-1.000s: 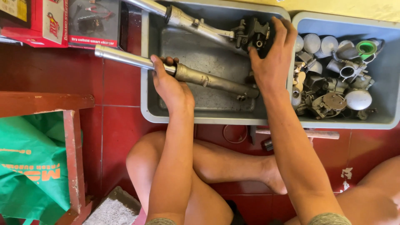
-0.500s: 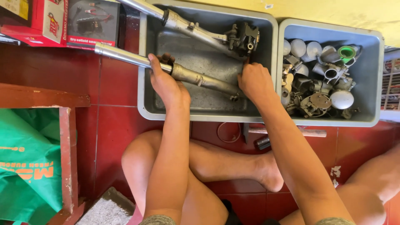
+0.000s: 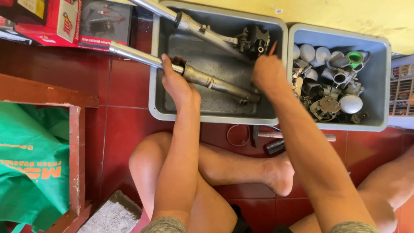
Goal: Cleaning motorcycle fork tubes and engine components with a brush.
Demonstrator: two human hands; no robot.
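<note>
The left hand wraps its fingers around a fork tube that lies across the grey tray's left rim, long axis running from upper left down to lower right. Its lower end is hidden behind the right hand. That hand is closed on a thin red-tipped tool, mostly covered by the fingers.
</note>
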